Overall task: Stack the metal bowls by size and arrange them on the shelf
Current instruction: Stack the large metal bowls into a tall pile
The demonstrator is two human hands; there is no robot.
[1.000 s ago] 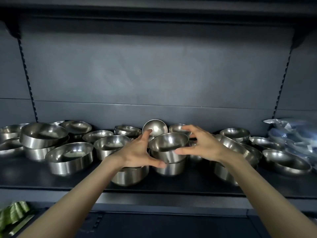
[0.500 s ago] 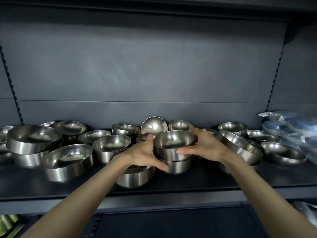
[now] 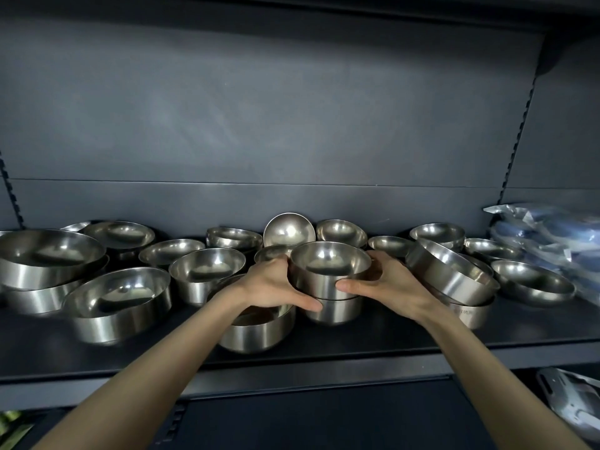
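Both hands are clamping one small metal bowl (image 3: 329,271) at shelf centre. The left hand (image 3: 272,284) is curling round its left wall and the right hand (image 3: 389,284) round its right wall. The bowl is holding nothing and is sitting in the mouth of a lower bowl (image 3: 334,311), which is resting on the dark shelf (image 3: 373,339). A wider bowl (image 3: 256,334) is lying under the left wrist. Just right, a wide bowl (image 3: 451,274) is tilting inside another. At the back, one bowl (image 3: 289,228) is standing on edge. Wrapped packs (image 3: 552,235) are lying far right.
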